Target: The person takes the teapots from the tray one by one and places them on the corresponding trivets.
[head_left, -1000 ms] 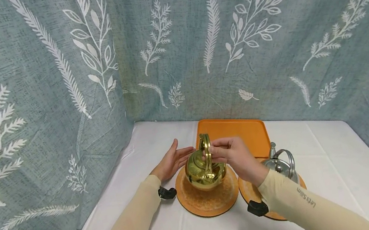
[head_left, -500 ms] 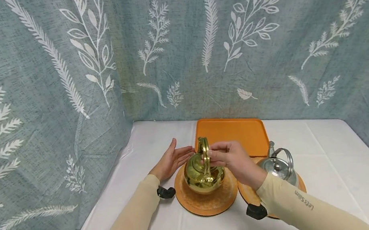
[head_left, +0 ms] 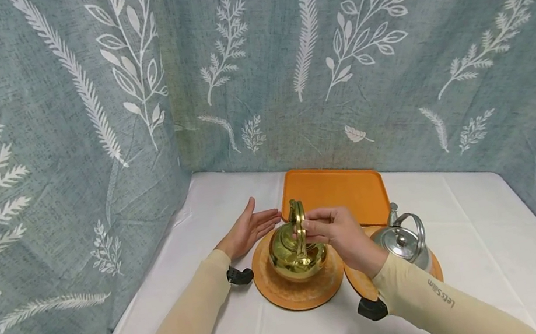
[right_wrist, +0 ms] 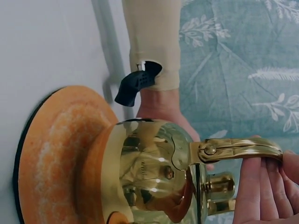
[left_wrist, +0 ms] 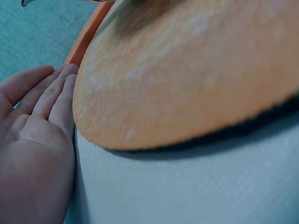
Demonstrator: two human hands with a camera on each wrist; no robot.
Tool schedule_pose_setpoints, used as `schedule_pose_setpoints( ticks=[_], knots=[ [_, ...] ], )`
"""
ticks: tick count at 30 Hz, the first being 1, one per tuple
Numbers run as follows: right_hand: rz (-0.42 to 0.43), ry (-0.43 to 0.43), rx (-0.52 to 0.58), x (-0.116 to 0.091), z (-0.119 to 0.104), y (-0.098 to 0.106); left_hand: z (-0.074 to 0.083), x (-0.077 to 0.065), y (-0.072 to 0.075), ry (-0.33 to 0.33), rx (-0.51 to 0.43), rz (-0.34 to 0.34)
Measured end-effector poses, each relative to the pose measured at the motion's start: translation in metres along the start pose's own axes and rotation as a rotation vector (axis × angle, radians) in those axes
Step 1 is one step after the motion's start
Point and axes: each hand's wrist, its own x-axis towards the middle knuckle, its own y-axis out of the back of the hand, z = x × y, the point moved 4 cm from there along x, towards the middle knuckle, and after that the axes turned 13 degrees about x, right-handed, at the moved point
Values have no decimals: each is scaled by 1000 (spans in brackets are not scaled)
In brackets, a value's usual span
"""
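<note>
A shiny gold kettle (head_left: 296,257) with an arched handle (right_wrist: 243,148) stands upright over a round orange placemat (head_left: 303,298). My right hand (head_left: 340,234) holds that handle, with fingers passed beneath its top and the thumb against it. On the kettle's left, my left hand (head_left: 251,230) has its fingers straight and its thumb raised. In the left wrist view, the fingers of that left hand (left_wrist: 35,140) lie right along the placemat's edge, and nothing is in the palm. The kettle body hides the middle of the placemat.
A silver kettle (head_left: 402,242) sits on a second round orange placemat (head_left: 362,282) at the right, partly behind my right forearm. An orange rectangular tray (head_left: 341,193) lies at the back of the white-covered table (head_left: 476,232). A patterned blue-green curtain (head_left: 282,58) hangs behind.
The gold kettle has come down a little closer to the placemat, with my right hand still on its handle. My left hand stays beside it. The whole head view has shifted slightly.
</note>
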Motion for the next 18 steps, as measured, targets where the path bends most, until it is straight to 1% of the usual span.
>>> schedule_pose_setpoints(
  ticks=[11,14,18],
  knots=[
    [-24,5,40,-1,10,-5,-3,-3,1,20,-20,17],
    [-15,-4,59,-2,12,-7,-3,-3,1,13,-19,8],
    [-11,5,76,-4,12,-9,0,-1,2,-5,0,-2]
  ],
)
